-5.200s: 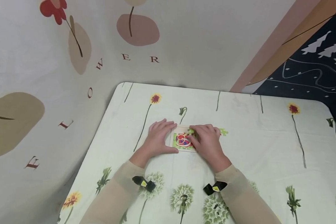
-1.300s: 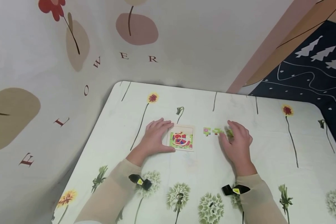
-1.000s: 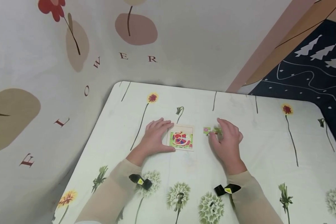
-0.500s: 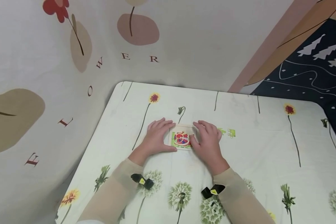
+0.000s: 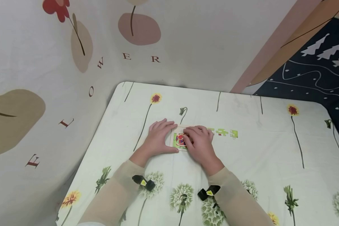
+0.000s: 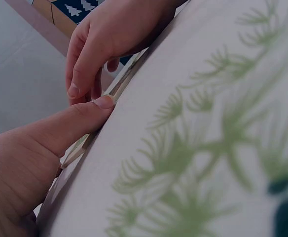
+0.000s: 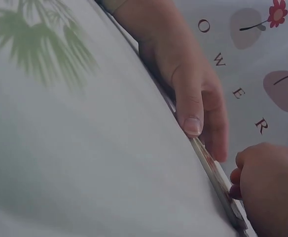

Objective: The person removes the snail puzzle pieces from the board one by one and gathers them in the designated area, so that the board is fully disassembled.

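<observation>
A small square puzzle board [image 5: 174, 129] lies on the table, its colourful picture [image 5: 179, 140] partly covered. My left hand [image 5: 156, 139] grips its left side, thumb at the lower edge and fingers at the upper. Bent over the board's right part, my right hand [image 5: 199, 144] has thumb and forefinger tips apart above the picture; no piece shows between them. In the left wrist view, the left thumb [image 6: 72, 121] rests along the board edge, near the right hand [image 6: 107, 37]. The right wrist view shows the left hand [image 7: 183, 69] opposite the right hand [image 7: 274, 187].
Green puzzle pieces lie in a row right of the board: one partly behind the right hand [image 5: 211, 129], one in the middle [image 5: 221, 132], one farther right [image 5: 234, 134]. A flower-print cloth [image 5: 260, 141] covers the table; printed fabric [image 5: 192, 50] hangs behind it.
From over the loose pieces, my right hand has moved left to the board, and over the last half second farther across the picture. The left hand has kept its grip on the board.
</observation>
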A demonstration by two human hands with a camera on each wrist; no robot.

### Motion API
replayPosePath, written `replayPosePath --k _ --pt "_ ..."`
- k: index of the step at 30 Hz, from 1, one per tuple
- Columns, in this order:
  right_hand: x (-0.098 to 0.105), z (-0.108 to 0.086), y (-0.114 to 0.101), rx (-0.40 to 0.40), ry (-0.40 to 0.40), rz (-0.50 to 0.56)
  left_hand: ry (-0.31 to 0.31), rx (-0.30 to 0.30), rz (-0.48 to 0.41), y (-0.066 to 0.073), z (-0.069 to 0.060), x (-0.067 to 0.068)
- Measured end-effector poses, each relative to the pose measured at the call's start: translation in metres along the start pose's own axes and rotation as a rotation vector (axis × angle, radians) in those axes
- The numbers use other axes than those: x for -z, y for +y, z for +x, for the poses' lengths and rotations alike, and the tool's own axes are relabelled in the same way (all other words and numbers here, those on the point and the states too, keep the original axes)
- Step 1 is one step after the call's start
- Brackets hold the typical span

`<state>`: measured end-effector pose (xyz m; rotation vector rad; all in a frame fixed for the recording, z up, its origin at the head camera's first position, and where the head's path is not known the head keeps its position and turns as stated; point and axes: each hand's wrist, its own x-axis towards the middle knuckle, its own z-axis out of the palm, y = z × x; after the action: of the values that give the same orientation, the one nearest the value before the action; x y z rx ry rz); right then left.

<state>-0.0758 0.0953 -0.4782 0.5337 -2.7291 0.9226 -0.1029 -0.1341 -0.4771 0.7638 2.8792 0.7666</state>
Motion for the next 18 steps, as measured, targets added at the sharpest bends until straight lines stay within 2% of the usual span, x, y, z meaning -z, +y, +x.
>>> replayPosePath --k 9,18 --pt "-0.0048 0.0019 -0.0052 -0.034 -0.093 -0.042 0.001 0.000 -0.004 -0.0014 -0.0011 -0.0007" --pt "-0.0044 0.0023 -0.0068 -0.047 -0.073 -0.058 -0.002 0.004 -0.007 0.0002 -0.0007 0.0008"
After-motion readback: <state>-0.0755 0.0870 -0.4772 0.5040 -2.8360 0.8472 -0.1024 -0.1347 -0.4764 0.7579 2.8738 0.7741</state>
